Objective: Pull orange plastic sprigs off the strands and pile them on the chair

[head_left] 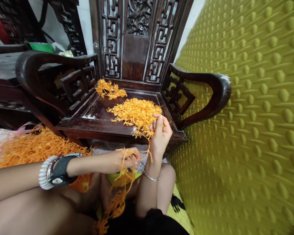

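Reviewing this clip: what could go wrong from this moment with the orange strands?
The pile reaches the front edge of the chair seat. The right hand, pinching strands from it, could drag some off. The bunch hanging from the left hand looks tangled and may snap or shed bits.

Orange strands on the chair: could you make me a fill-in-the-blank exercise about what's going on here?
1. The orange strands lie in ____ separate piles on the seat.
2. That seat belongs to a dark, carved wooden ____.
3. The black wristband sits on the ____ wrist.
4. The right hand, pinching strands, is raised ____ than the left hand, which grips a hanging bunch.

Missing words: two; chair; left; higher.
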{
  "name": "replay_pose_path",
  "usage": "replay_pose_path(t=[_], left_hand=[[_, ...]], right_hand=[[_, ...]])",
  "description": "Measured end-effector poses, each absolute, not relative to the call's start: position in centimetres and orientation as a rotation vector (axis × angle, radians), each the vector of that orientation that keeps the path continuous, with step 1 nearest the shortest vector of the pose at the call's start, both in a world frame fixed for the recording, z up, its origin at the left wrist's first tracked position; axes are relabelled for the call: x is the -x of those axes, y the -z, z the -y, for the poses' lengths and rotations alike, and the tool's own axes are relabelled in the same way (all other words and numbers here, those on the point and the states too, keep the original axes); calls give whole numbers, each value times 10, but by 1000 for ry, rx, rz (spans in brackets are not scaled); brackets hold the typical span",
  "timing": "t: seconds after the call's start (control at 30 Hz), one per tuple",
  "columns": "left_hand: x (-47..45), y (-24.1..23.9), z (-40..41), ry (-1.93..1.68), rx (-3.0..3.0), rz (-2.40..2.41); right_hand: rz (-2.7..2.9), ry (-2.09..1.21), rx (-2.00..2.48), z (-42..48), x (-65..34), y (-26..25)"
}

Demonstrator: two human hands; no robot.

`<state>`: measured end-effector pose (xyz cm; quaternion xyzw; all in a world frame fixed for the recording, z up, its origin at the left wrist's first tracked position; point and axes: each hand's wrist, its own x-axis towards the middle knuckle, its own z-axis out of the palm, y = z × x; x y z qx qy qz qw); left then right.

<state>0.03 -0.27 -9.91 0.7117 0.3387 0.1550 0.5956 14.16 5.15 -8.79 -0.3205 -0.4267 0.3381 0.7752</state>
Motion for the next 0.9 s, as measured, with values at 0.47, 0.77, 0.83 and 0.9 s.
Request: replay_pose_path(t=[0.47,0.77,0.83,0.9], left_hand=[[-12,93,-19,-913,-1301,-831],[-21,95,-31,-1011,-955,-860],[-22,95,-31,-1056,-970,-828],[-22,94,-31,-1087,-1051,-806]], right_hand=[[616,-656,702,-39,-117,89],[847,-367,901,-35,-105,108],[910,-270,890,-32,-107,110],[996,-242,899,-31,-110,110]])
